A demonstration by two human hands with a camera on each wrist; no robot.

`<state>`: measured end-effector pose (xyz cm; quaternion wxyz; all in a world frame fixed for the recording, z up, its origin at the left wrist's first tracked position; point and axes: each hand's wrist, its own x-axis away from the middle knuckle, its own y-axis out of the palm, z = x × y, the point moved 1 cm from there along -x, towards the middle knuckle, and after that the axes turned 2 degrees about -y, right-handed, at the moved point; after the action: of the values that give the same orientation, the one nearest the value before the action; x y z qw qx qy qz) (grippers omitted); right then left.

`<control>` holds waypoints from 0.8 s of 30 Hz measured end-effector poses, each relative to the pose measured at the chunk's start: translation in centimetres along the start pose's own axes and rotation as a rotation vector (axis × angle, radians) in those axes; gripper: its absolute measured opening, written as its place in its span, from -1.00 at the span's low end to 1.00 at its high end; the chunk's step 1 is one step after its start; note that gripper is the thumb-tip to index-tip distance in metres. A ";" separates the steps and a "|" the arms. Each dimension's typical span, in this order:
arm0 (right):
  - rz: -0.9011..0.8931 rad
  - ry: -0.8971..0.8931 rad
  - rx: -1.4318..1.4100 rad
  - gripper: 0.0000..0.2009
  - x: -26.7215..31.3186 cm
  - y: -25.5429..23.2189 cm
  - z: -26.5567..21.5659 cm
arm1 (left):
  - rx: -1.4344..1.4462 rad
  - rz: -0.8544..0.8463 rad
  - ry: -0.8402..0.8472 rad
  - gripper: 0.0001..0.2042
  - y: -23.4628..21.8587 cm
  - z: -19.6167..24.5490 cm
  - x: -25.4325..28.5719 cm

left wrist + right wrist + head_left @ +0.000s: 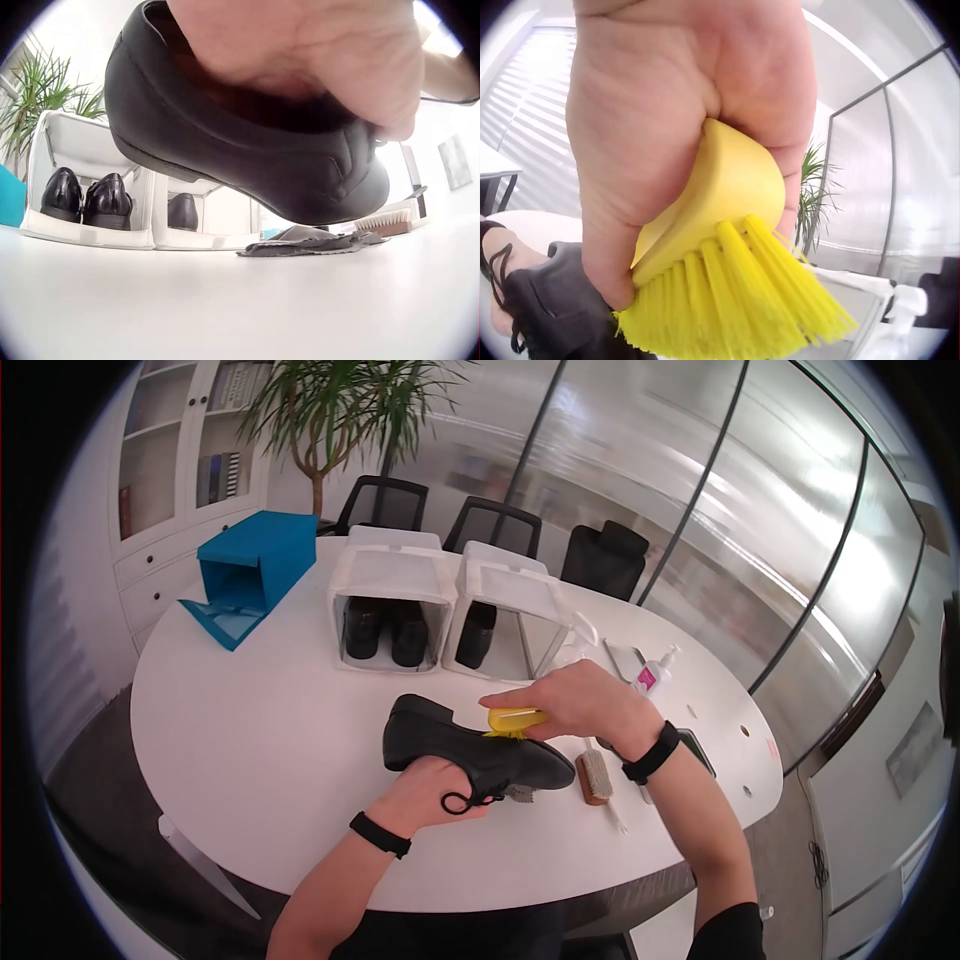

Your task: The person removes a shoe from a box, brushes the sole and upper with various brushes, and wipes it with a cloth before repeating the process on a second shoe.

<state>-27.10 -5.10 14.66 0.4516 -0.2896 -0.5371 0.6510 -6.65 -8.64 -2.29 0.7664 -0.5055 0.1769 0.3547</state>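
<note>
A black lace-up shoe [470, 752] is held on its side above the table, its heel to the left and its toe to the right. My left hand [432, 792] grips it at the opening, fingers inside; the left wrist view shows the hand [307, 60] in the shoe [217, 142]. In my right hand [590, 705] is a yellow brush [515, 720], its bristles against the sole side of the shoe. The right wrist view shows the hand [637, 127] with fingers and thumb around the brush body [727, 195], bristles fanned out.
Two white boxes [393, 572] with black shoes [361, 628] stand behind. A blue box [285, 555] is at the back left. A wooden brush [594, 778], grey cloth [307, 241] and pump bottle [652, 672] lie or stand nearby on the white table [250, 760].
</note>
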 end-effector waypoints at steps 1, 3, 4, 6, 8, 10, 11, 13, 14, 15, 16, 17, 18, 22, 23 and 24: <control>0.015 -0.035 -0.005 -0.33 0.7 0.1 0.4 | -0.017 -0.072 -0.045 -0.53 0.0 0.0 0.0; 0.030 -0.064 -0.010 -0.33 1.8 0.0 1.0 | -0.033 -0.146 -0.085 -0.53 0.2 -0.1 -0.1; 0.012 -0.042 -0.020 -0.33 2.3 -0.2 1.2 | -0.043 -0.117 -0.073 -0.54 0.2 -0.1 -0.1; -0.005 -0.019 -0.032 -0.32 3.1 -0.1 1.5 | -0.054 -0.090 -0.060 -0.54 0.0 0.0 -0.2; 0.029 0.038 -0.075 -0.31 3.8 0.5 1.9 | -0.101 -0.089 -0.120 -0.61 -0.5 0.1 -0.4; 0.095 0.045 -0.088 -0.31 4.5 0.9 2.0 | -0.096 -0.072 -0.109 -0.65 -0.7 0.2 -0.6; 0.159 0.055 -0.105 -0.32 5.0 1.3 2.0 | -0.089 -0.061 -0.097 -0.67 -0.8 0.2 -0.8; 0.255 0.076 -0.126 -0.32 5.8 2.8 2.6 | -0.104 -0.035 -0.108 -0.71 -0.6 0.2 -0.8; 0.346 0.090 -0.146 -0.32 6.3 3.3 3.0 | -0.115 -0.005 -0.125 -0.74 -0.4 0.1 -0.8; 0.352 0.092 -0.143 -0.32 6.7 3.7 3.3 | -0.120 -0.005 -0.119 -0.74 -0.4 0.0 -0.9; 0.383 0.119 -0.143 -0.32 7.3 4.1 3.5 | -0.032 0.062 -0.137 -0.77 -0.4 -0.2 -0.9; 0.412 0.146 -0.145 -0.32 7.8 4.5 3.7 | 0.057 0.127 -0.156 -0.79 -0.3 -0.4 -0.8; 0.414 0.149 -0.145 -0.32 8.1 5.1 3.8 | 0.057 0.124 -0.153 -0.79 -0.2 -0.4 -0.7; 0.457 0.250 -0.160 -0.31 9.2 6.4 3.6 | -0.015 0.220 -0.118 -0.85 0.3 -0.4 -1.0; 0.473 0.274 -0.157 -0.31 9.4 6.7 3.5 | -0.002 0.259 -0.114 -0.86 0.3 -0.4 -1.1; 0.478 0.277 -0.159 -0.31 9.5 7.0 3.5 | -0.005 0.255 -0.111 -0.86 0.1 -0.4 -1.2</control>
<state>-36.09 1.82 9.87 0.3300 -0.5287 -0.4362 0.6491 -7.48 -9.41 -1.80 0.7223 -0.4607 0.1962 0.4770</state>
